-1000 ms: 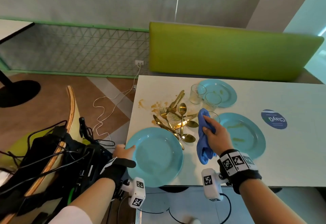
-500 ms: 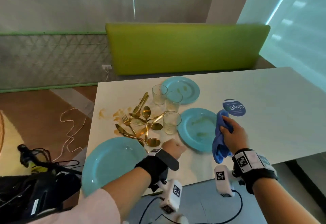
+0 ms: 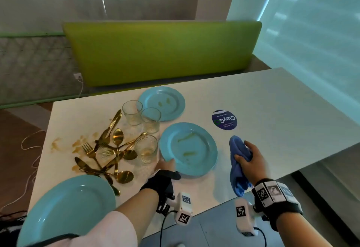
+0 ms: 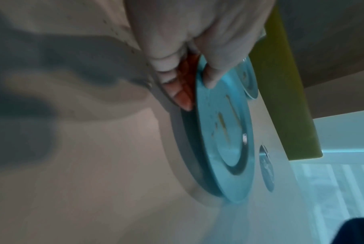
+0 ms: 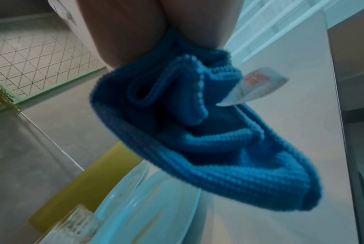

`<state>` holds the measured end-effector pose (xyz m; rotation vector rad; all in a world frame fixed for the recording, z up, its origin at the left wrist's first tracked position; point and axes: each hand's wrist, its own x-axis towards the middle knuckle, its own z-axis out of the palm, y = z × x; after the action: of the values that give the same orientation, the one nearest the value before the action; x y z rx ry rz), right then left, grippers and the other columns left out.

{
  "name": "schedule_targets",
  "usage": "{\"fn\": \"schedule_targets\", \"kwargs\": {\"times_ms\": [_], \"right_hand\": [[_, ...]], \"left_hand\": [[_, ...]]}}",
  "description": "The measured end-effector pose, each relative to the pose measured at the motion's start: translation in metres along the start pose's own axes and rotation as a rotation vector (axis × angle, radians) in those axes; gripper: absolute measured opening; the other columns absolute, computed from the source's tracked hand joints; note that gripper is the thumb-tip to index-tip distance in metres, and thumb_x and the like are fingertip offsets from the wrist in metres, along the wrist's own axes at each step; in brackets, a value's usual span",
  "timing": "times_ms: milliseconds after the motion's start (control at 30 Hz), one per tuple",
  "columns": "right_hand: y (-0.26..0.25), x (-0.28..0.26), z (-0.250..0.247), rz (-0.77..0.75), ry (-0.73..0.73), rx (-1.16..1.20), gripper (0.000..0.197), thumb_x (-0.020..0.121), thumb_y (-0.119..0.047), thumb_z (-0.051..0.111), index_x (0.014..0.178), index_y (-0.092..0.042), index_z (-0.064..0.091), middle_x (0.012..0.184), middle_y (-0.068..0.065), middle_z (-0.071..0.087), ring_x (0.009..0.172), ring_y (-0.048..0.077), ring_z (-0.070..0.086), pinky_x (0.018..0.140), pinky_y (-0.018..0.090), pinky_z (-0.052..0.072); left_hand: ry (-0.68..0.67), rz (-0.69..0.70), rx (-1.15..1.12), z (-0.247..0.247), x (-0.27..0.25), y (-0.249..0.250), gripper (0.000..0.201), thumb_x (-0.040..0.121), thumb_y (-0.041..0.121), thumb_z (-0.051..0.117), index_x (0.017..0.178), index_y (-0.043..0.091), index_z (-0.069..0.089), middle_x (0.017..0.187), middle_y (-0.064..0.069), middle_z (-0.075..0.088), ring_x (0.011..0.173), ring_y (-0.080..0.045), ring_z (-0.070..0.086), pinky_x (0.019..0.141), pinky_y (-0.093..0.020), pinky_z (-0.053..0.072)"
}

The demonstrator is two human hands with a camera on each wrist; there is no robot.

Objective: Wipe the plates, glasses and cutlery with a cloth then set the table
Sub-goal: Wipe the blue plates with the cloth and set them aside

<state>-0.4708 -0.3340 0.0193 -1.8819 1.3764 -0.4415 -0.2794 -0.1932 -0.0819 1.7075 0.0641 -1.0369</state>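
Observation:
Three blue plates lie on the white table (image 3: 272,98). My left hand (image 3: 165,166) pinches the near-left rim of the smeared middle plate (image 3: 192,145), thumb on top and fingers beneath (image 4: 210,77). That plate (image 4: 225,132) shows yellow streaks. My right hand (image 3: 251,159) grips a bunched blue cloth (image 3: 236,161) above the table, to the right of that plate; the cloth (image 5: 208,132) hangs from my fist. A clean-looking plate (image 3: 68,206) sits at the near left, a smeared one (image 3: 161,102) at the back. Three glasses (image 3: 146,147) and a heap of gold cutlery (image 3: 109,153) lie left of the middle plate.
Brown spill marks (image 3: 78,143) stain the table's left part. A round dark blue sticker (image 3: 224,120) is on the tabletop right of the plates. A green bench back (image 3: 161,52) runs behind the table. White cable (image 3: 29,143) trails on the floor at left.
My left hand left the near plate's rim, crossed to the right and took hold of the middle plate's edge. My right hand carried the cloth from the glasses to the right of that plate.

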Motion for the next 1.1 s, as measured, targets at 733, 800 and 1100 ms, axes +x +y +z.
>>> {"fn": "schedule_targets", "kwargs": {"times_ms": [733, 800, 1100], "right_hand": [[-0.089, -0.124, 0.141, -0.997, -0.015, -0.138, 0.041, 0.078, -0.014, 0.056, 0.118, -0.012, 0.061, 0.111, 0.013, 0.066, 0.102, 0.021, 0.046, 0.091, 0.025, 0.037], [-0.074, -0.14, 0.146, -1.161, -0.065, -0.202, 0.044, 0.079, -0.017, 0.051, 0.122, -0.02, 0.053, 0.114, 0.008, 0.065, 0.103, 0.02, 0.047, 0.091, 0.026, 0.041], [-0.088, -0.092, 0.126, -0.917, 0.315, -0.186, 0.044, 0.07, -0.007, 0.043, 0.108, -0.005, 0.067, 0.103, 0.028, 0.063, 0.083, 0.04, 0.054, 0.069, 0.044, 0.056]], "left_hand": [[-0.165, 0.435, -0.339, -0.111, -0.117, 0.057, 0.025, 0.097, 0.026, 0.042, 0.119, 0.029, 0.053, 0.123, -0.005, 0.061, 0.113, -0.025, 0.058, 0.102, -0.047, 0.044], [-0.124, 0.445, -0.328, -0.132, -0.108, 0.049, 0.028, 0.088, 0.037, 0.047, 0.114, 0.037, 0.057, 0.133, -0.003, 0.056, 0.125, -0.027, 0.051, 0.11, -0.051, 0.035], [-0.255, 0.383, -0.434, -0.17, -0.142, 0.03, 0.022, 0.1, 0.011, 0.036, 0.1, 0.025, 0.053, 0.079, 0.015, 0.072, 0.065, -0.002, 0.068, 0.052, -0.019, 0.055]]}}
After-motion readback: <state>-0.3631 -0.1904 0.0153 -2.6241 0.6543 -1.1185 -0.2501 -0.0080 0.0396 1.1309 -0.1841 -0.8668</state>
